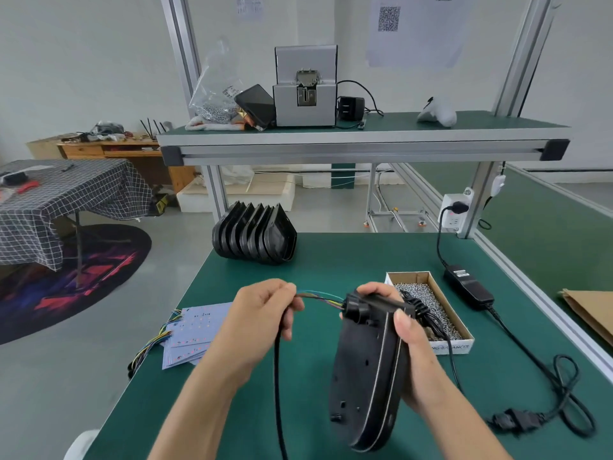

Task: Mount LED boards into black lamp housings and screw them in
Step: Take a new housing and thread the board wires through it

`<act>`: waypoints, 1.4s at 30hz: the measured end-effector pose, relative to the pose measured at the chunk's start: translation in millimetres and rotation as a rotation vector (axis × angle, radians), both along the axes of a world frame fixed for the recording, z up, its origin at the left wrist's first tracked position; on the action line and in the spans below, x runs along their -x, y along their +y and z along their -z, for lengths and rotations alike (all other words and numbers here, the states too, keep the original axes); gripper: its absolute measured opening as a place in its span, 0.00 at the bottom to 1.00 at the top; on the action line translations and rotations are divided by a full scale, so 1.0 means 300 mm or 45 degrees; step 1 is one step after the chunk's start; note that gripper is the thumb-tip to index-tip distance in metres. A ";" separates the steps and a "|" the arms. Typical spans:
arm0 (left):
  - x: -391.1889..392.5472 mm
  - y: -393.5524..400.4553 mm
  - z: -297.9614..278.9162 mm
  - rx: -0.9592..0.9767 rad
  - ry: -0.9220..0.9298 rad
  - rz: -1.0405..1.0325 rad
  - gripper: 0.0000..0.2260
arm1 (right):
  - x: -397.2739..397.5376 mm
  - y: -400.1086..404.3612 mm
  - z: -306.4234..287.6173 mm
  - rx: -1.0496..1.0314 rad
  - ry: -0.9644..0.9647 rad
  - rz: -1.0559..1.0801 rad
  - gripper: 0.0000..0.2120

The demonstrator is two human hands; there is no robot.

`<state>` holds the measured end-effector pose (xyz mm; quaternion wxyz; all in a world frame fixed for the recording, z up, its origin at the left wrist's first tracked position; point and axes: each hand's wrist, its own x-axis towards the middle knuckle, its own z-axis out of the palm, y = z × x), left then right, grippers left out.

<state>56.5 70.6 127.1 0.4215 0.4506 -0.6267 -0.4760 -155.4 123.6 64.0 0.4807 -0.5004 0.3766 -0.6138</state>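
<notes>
My right hand point(406, 340) grips a black lamp housing point(361, 370) on edge above the green table, its back turned to me. Coloured wires point(323, 297) come out of the housing's top fitting and run left into my left hand point(265, 313), which pinches them together with a black cable point(278, 376) hanging down from it. A pile of white LED boards point(195, 330) with coloured leads lies on the table at the left. A row of empty black housings point(255, 239) stands at the table's far edge.
A cardboard box of screws point(431, 303) sits right behind the held housing. A black power adapter point(467, 287) and its looped cord point(564, 403) lie at the right. The upper shelf point(348, 141) carries a screw feeder machine point(305, 86). The table's left edge point(159, 356) drops to the floor.
</notes>
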 end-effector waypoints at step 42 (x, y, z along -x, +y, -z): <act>0.069 0.075 -0.022 0.608 0.114 0.113 0.12 | -0.051 0.066 -0.198 0.008 0.037 0.020 0.34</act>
